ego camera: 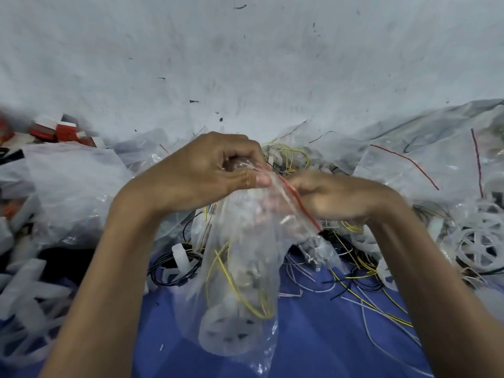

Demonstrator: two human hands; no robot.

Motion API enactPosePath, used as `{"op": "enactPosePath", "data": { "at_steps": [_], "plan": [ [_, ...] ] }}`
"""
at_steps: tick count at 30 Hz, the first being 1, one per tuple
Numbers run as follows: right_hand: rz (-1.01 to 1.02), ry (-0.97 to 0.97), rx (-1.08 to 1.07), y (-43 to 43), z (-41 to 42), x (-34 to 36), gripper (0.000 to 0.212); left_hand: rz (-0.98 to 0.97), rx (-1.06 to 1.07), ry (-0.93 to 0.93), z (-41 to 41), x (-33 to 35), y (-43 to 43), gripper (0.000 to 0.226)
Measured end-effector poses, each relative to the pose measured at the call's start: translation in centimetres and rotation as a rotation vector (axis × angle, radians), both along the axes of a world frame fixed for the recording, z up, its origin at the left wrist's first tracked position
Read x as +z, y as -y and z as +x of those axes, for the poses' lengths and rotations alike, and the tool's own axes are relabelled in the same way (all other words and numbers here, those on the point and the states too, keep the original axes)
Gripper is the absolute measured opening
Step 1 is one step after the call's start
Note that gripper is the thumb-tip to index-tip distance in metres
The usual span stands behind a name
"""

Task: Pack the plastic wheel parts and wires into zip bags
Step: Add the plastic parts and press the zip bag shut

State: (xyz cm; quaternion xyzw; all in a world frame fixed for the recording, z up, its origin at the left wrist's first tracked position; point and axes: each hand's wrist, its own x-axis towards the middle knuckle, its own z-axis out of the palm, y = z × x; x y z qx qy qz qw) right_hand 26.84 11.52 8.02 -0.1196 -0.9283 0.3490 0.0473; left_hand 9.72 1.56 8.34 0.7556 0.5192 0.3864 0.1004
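Observation:
A clear zip bag with a red seal strip hangs between my hands above the blue cloth. Inside it lie a white plastic wheel at the bottom and yellow wire. My left hand pinches the bag's top edge at the left end of the red strip. My right hand grips the bag's mouth further along the strip, partly behind the plastic.
Loose white wheels lie at the right. Yellow, black and white wires sprawl over the blue cloth. Filled clear bags pile at the left, empty zip bags at the right, red and white boxes far left.

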Motion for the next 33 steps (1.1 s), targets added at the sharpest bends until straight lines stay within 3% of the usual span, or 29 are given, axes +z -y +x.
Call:
{"op": "enactPosePath", "data": {
  "at_steps": [2, 4, 6, 9, 13, 16, 22, 25, 28, 31, 33],
  "plan": [
    [0.148, 0.270, 0.034, 0.5, -0.7, -0.2, 0.017, -0.021, -0.028, -0.027, 0.6, -0.2, -0.2, 0.018],
    [0.299, 0.382, -0.022, 0.6, -1.5, -0.6, 0.020, -0.021, -0.063, -0.048, 1.2, -0.4, -0.5, 0.020],
    [0.354, 0.266, -0.114, 0.5, -1.9, -1.4, 0.024, -0.018, -0.072, -0.044, 1.4, -0.3, -0.5, 0.018],
    [0.332, -0.009, -0.088, 0.3, -1.5, -1.0, 0.015, -0.008, -0.025, -0.016, 0.5, -0.2, -0.2, 0.013],
    [0.127, -0.178, -0.047, -0.9, 0.3, 0.2, 0.038, -0.021, 0.053, 0.038, -1.0, -0.2, 0.1, 0.016],
    [0.072, -0.162, -0.082, -1.9, 2.0, 0.0, 0.044, -0.013, 0.129, 0.051, -1.7, -0.5, 0.1, 0.019],
    [0.189, -0.110, -0.192, -3.5, 2.8, -1.5, 0.013, -0.106, 0.266, 0.043, -3.1, -1.2, -0.2, 0.038],
    [-0.012, -0.229, -0.257, -3.8, 2.7, -2.0, 0.012, -0.260, 0.341, 0.049, -3.7, -2.4, -0.8, 0.052],
    [-0.096, -0.327, -0.268, -4.1, 2.5, -2.4, 0.012, -0.444, 0.276, 0.225, -4.8, -3.2, -0.2, 0.056],
    [-0.102, -0.322, -0.220, -4.0, 2.4, -2.8, 0.023, -0.364, 0.198, 0.249, -5.5, -3.1, 0.4, 0.061],
    [-0.087, -0.377, -0.204, -3.8, 2.5, -2.6, 0.028, -0.165, 0.286, 0.186, -5.5, -2.6, 0.4, 0.055]
  ]
}}
